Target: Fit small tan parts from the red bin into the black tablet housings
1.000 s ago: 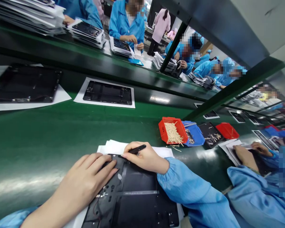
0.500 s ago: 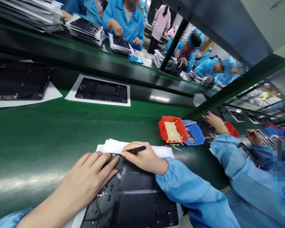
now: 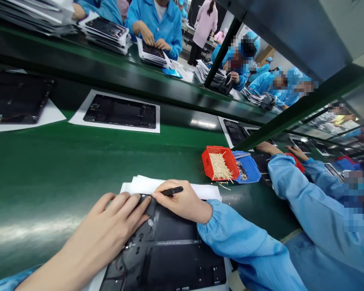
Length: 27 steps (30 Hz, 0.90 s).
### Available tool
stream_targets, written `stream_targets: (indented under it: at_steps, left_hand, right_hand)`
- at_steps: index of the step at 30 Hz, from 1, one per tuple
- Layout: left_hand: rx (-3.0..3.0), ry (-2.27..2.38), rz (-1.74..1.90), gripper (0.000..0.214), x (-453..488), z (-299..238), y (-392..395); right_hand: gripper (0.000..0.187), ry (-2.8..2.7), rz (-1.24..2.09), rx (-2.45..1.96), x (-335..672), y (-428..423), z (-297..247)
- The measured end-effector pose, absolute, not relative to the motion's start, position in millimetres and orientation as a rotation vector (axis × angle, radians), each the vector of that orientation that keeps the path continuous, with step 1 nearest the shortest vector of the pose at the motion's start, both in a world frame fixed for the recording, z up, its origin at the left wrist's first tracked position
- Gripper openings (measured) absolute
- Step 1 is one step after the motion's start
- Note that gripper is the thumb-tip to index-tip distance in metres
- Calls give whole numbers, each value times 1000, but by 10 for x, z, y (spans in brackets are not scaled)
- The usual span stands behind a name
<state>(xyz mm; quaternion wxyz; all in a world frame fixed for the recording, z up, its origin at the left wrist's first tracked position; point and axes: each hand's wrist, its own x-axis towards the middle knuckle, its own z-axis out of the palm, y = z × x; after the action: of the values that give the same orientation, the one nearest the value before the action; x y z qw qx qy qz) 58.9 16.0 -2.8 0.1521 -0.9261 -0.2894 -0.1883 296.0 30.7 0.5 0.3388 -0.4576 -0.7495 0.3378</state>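
Note:
A black tablet housing with small parts and a thin wire along its left side lies on white paper sheets. My left hand rests on its upper left part, fingers stretched out, holding nothing that I can see. Close beside those fingertips, my right hand pinches a slim black pen-like tool at the housing's top edge. The tool's tip is hidden by the fingers.
Ahead right stand a red bin of thin pale strips and a blue bin with small dark parts. Another tablet housing lies on paper along the line. A co-worker's sleeve reaches in from the right. A green post slants overhead.
The housings on the far strip have shifted left, and more have come into view behind the bins. The co-worker's hand at right has lowered. My hands hold almost the same pose.

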Motion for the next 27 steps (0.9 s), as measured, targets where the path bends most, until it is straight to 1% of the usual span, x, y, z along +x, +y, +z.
stream_targets:
  at_steps: [7,10,14,18,27]
  left_hand:
    - [-2717,-943,-533,41,562,-77,177]
    - [-2700,-952,-525,41,559,-103,178]
    - [-2769,-808,-630,40,539,-119,190]
    - [-2824,-688,-659,50,497,-110,193]
    - [-2828,-646,-612,56,446,-112,182]
  right_hand:
    - [33,-1861,747,-1305,2953,271,-6]
    - [29,-1790,803,-1323,3018,256,16]
    - [25,-1744,838,-1265,3064,237,56]
    - [22,-1757,880,-1267,3054,227,62]
    - [22,-1757,950,-1292,3072,239,-16]
